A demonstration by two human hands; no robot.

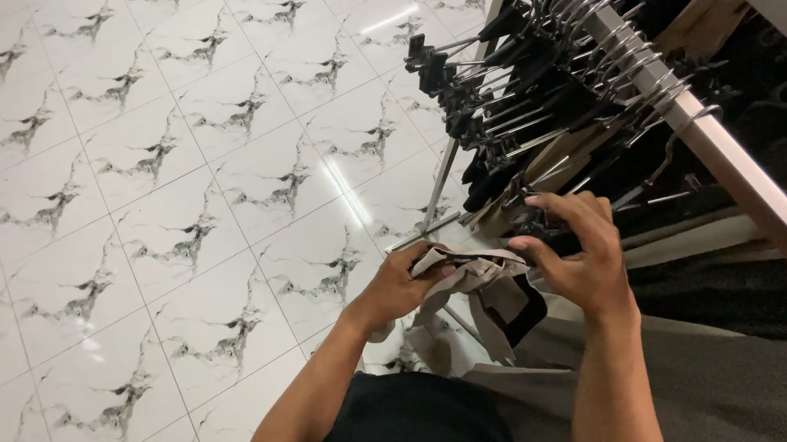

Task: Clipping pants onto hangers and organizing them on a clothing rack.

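Two hands | left hand (pixel 398 290) grips beige garment (pixel 481 285) | right hand (pixel 574 250) pinches hanger clip (pixel 539 223)

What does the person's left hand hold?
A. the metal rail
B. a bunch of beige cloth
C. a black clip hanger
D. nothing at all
B: the left hand grips the folded beige cloth in front of the body, below the hangers on the rail.

Beige cloth (pixel 477 276), black clip hangers (pixel 501 100), silver rail (pixel 734 164), white floor tiles (pixel 160 161) veined grey.
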